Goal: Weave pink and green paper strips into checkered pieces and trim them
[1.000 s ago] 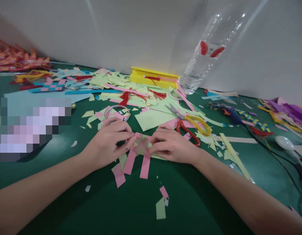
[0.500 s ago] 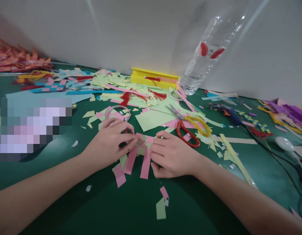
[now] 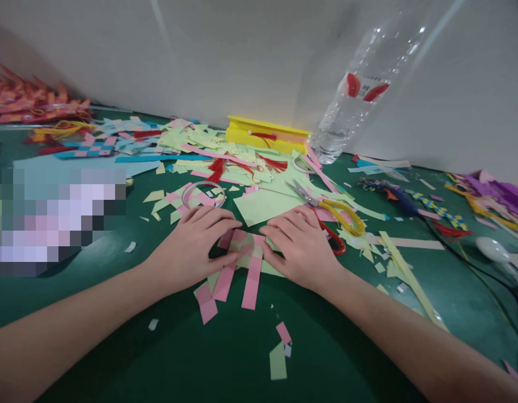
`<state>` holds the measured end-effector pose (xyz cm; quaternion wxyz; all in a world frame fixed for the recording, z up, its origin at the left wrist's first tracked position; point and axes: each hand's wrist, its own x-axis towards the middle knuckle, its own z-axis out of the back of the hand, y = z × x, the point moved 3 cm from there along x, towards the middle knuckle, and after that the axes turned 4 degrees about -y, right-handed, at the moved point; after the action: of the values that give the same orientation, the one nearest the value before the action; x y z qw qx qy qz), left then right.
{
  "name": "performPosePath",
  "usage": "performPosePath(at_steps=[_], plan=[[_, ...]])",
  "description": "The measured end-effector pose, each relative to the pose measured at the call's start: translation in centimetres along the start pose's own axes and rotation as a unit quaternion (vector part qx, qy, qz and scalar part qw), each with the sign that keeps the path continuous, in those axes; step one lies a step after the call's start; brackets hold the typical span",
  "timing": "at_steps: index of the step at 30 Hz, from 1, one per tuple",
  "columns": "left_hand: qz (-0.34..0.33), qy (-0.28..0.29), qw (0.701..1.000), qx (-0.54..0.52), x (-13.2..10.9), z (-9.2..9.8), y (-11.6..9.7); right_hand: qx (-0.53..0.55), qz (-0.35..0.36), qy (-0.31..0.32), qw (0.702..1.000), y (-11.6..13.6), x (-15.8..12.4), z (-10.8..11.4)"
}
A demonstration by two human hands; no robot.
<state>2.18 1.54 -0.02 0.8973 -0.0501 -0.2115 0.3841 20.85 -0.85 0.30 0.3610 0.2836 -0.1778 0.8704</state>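
The clear bottle (image 3: 359,98) is at the rear of the table (image 3: 179,352); contents cannot be determined. A red tassel (image 3: 267,136) lies against the yellow trough (image 3: 240,132). The woven paper piece (image 3: 247,247) lies between left hand (image 3: 196,246) and right hand (image 3: 301,246), thumbs and fingers parted.

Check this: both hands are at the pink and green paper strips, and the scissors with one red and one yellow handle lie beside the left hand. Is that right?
Not quite: the head view shows the scissors lying beside the right hand. The rest of what you said is right.
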Motion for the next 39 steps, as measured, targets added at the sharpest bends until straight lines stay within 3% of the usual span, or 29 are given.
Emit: performPosePath(at_steps=[5,10,19,29,34,39], plan=[[0.001,0.014,1.000,0.003,0.0,-0.5,0.3,0.009,-0.039,0.046,0.998,-0.3,-0.1,-0.3],[0.003,0.009,1.000,-0.019,-0.1,-0.4,0.4,0.043,-0.052,0.051,0.996,-0.1,-0.1,-0.4],[0.026,-0.028,0.994,-0.099,0.1,0.1,0.5,0.230,-0.174,0.065,0.955,-0.5,0.1,-0.3],[0.015,-0.036,0.984,-0.175,0.4,0.8,0.0,0.275,-0.175,0.047,0.944,-0.2,-0.1,-0.1],[0.014,-0.031,0.982,-0.185,0.3,0.4,0.0,0.301,-0.152,0.007,0.941,0.2,0.2,0.2],[0.001,-0.025,0.980,-0.198,0.1,0.3,-0.1,0.298,-0.205,0.015,0.932,0.4,0.3,0.2]])
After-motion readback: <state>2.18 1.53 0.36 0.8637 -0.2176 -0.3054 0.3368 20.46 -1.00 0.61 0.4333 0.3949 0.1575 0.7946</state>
